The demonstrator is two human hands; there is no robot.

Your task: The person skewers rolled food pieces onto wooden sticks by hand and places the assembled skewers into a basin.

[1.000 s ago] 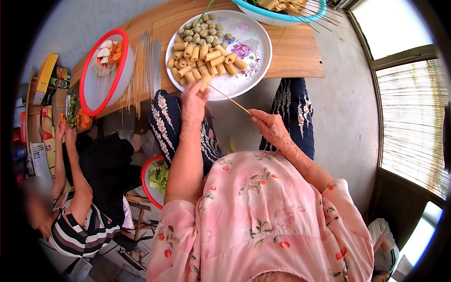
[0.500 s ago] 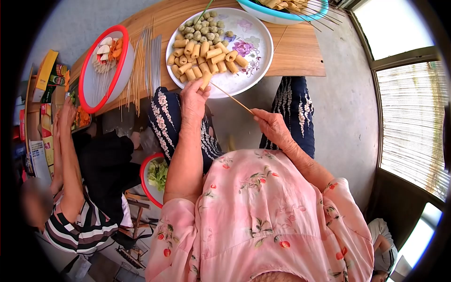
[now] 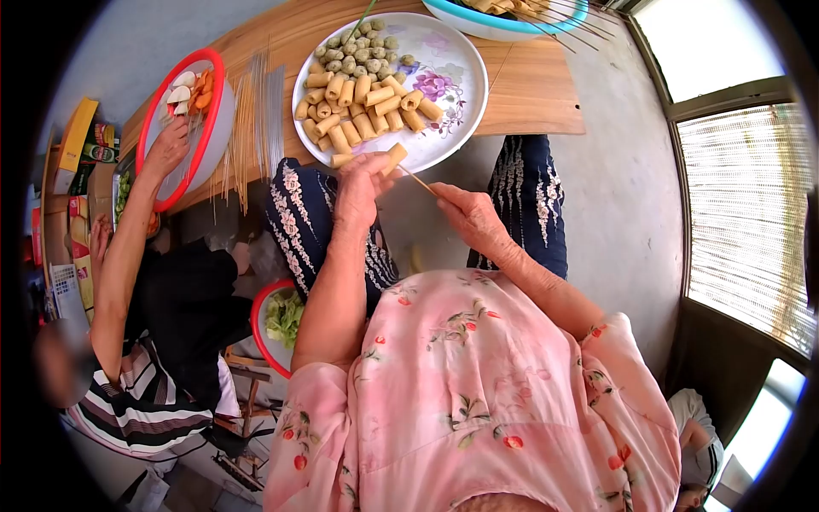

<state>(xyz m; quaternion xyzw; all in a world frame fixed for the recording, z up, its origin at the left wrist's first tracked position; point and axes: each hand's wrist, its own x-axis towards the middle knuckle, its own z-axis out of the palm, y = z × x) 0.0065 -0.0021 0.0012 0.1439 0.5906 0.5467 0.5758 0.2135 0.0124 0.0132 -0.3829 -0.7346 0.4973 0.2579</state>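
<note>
My left hand [image 3: 365, 182] is closed on a tan hollow roll [image 3: 394, 160] at the near edge of the round white plate [image 3: 461, 128]. Another roll [image 3: 341, 160] shows at the other side of that hand, by the rim. My right hand [image 3: 465, 209] pinches a thin wooden skewer [image 3: 417, 180], whose tip end meets the roll in my left hand. How far it goes in is hidden. On the plate lie several tan rolls [image 3: 363, 88] and, beyond them, several speckled grey-green balls [image 3: 363, 53].
Loose skewers [image 3: 243, 128] lie on the wooden table [image 3: 533, 85], beside a red-rimmed basin [image 3: 216, 119]. A co-worker's hand [image 3: 169, 147] is in that basin. A blue-rimmed bowl [image 3: 512, 27] stands at the far edge. A basin of greens [image 3: 286, 320] is lower left.
My right hand has moved left, closer to my left hand. The roll in my left hand has tilted and shifted right. The co-worker's one hand has moved to the red-rimmed basin.
</note>
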